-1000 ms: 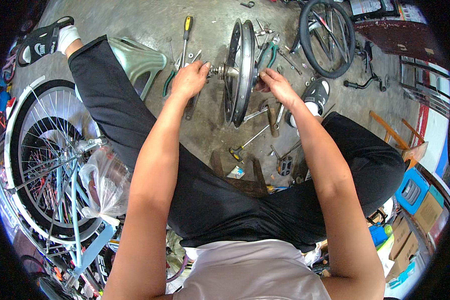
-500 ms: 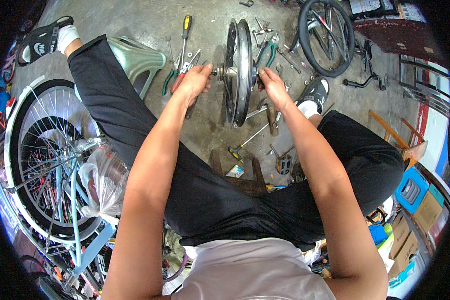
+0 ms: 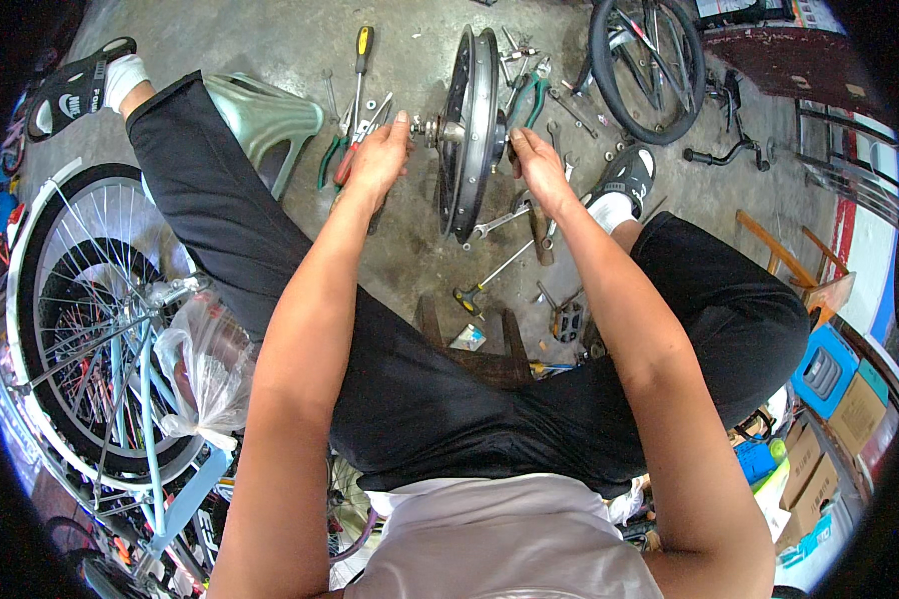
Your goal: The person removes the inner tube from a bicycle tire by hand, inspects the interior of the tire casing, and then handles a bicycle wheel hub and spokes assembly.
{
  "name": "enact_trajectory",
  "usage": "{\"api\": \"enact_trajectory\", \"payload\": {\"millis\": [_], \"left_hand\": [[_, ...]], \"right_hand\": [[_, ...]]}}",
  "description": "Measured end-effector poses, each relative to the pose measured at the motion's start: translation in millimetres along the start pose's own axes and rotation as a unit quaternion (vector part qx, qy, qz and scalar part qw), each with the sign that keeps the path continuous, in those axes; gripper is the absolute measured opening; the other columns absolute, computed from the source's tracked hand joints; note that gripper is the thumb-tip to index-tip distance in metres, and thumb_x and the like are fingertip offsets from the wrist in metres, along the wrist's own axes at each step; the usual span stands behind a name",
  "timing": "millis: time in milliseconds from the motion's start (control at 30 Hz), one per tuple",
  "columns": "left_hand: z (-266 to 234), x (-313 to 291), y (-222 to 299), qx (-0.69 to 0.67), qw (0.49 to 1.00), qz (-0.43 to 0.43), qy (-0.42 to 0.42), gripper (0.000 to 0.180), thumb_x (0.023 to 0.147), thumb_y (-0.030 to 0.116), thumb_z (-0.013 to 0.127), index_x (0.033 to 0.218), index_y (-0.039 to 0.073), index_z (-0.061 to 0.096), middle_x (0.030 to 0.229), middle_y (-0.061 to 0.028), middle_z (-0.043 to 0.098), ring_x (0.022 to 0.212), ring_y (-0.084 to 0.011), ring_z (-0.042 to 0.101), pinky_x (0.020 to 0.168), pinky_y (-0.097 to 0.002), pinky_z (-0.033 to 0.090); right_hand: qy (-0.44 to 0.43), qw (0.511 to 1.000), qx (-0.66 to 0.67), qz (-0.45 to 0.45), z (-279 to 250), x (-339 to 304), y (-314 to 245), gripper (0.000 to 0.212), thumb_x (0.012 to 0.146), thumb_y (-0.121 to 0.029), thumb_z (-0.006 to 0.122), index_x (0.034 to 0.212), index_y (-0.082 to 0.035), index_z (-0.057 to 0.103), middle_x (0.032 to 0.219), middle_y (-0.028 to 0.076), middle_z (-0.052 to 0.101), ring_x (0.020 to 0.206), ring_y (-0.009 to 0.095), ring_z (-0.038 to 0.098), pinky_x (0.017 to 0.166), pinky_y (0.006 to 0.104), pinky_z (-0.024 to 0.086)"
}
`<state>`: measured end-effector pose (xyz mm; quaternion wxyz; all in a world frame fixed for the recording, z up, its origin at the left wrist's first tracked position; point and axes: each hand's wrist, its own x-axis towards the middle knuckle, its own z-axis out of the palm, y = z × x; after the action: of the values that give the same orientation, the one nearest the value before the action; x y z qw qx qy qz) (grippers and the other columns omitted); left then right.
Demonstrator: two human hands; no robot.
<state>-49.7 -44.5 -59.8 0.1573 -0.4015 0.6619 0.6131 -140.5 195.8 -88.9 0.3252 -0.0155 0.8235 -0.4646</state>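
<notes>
A small spoked wheel [image 3: 483, 120] with a bare metal rim stands upright before me, leaning slightly. Its threaded axle [image 3: 421, 127] sticks out from the hub on the left. My left hand [image 3: 380, 165] is at that end, thumb raised along the axle's tip and fingers curled below. At the hub's other side, my right hand [image 3: 539, 170] is closed, thumb and fingertips pinched at the axle end, which they mostly hide. Left of the wheel lie red-handled pliers [image 3: 348, 163] and a yellow-and-black screwdriver [image 3: 364, 55]. Green-handled pliers [image 3: 539, 98] rest to its right.
Wrenches [image 3: 496, 226], a hammer [image 3: 542, 235], a T-shaped tool [image 3: 469, 298] and a pedal [image 3: 567, 321] lie on the concrete floor. A pale green stool [image 3: 275, 110] and a bicycle wheel [image 3: 40, 299] stand left. A tyre [image 3: 597, 60] lies far right; boxes [image 3: 854, 424] are near right.
My left hand has drawn slightly left and its thumb now points up more. The wheel leans a little more. The whole view has shifted slightly.
</notes>
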Motion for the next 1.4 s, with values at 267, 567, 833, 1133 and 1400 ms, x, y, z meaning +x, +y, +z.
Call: {"api": "enact_trajectory", "payload": {"millis": [267, 567, 833, 1133, 1400], "left_hand": [[-0.7, 4.0, 4.0, -0.04, 0.998, -0.056, 0.007, 0.059, 0.097, 0.061, 0.047, 0.091, 0.004, 0.062, 0.072, -0.0004, 0.055, 0.06, -0.0121, 0.052, 0.052, -0.0278, 0.041], [-2.8, 8.2, 5.3, -0.068, 0.997, -0.031, 0.037, 0.046, 0.099, 0.048, 0.051, 0.094, 0.003, 0.061, 0.071, -0.0007, 0.056, 0.059, -0.0118, 0.053, 0.052, -0.0276, 0.042], [-8.4, 4.5, -1.7, -0.033, 0.998, -0.04, -0.036, 0.037, 0.1, 0.034, 0.05, 0.09, 0.0, 0.06, 0.07, -0.0021, 0.056, 0.059, -0.0131, 0.053, 0.052, -0.0281, 0.042], [-2.2, -33.9, -11.4, 0.479, 0.844, 0.241, -0.016, 0.047, 0.094, 0.042, 0.056, 0.077, 0.0, 0.064, 0.077, -0.0185, 0.069, 0.067, -0.0365, 0.066, 0.061, -0.0467, 0.051], [-18.5, -106.9, 73.8, 0.253, 0.85, 0.431, 0.165, 0.046, 0.079, 0.048, 0.076, 0.098, 0.007, 0.066, 0.081, -0.0092, 0.066, 0.072, -0.0308, 0.066, 0.061, -0.0438, 0.05]], "right_hand": [[-0.032, 0.999, 0.042, 0.0, -3.5, -2.4, -7.1, 0.038, 0.102, -0.038, 0.048, 0.093, -0.002, 0.057, 0.074, 0.003, 0.054, 0.068, 0.015, 0.051, 0.064, 0.0318, 0.043], [-0.064, 0.998, 0.021, -0.006, -8.3, 3.9, -6.0, 0.039, 0.102, -0.039, 0.047, 0.097, -0.002, 0.059, 0.075, 0.004, 0.056, 0.068, 0.016, 0.053, 0.066, 0.0326, 0.044], [0.103, 0.988, 0.104, 0.057, -21.9, 5.6, -27.0, 0.046, 0.102, -0.046, 0.048, 0.108, -0.002, 0.06, 0.081, 0.005, 0.057, 0.068, 0.013, 0.054, 0.066, 0.028, 0.047], [0.058, 0.975, -0.068, -0.202, -43.5, -48.5, -123.4, 0.048, 0.095, -0.05, 0.055, 0.11, -0.005, 0.066, 0.102, 0.011, 0.068, 0.097, 0.026, 0.063, 0.087, 0.0366, 0.046], [0.183, 0.886, -0.24, -0.351, -51.1, -43.2, -115.7, 0.039, 0.091, -0.043, 0.064, 0.112, -0.01, 0.067, 0.118, 0.011, 0.062, 0.118, 0.032, 0.052, 0.1, 0.0452, 0.038]]}}
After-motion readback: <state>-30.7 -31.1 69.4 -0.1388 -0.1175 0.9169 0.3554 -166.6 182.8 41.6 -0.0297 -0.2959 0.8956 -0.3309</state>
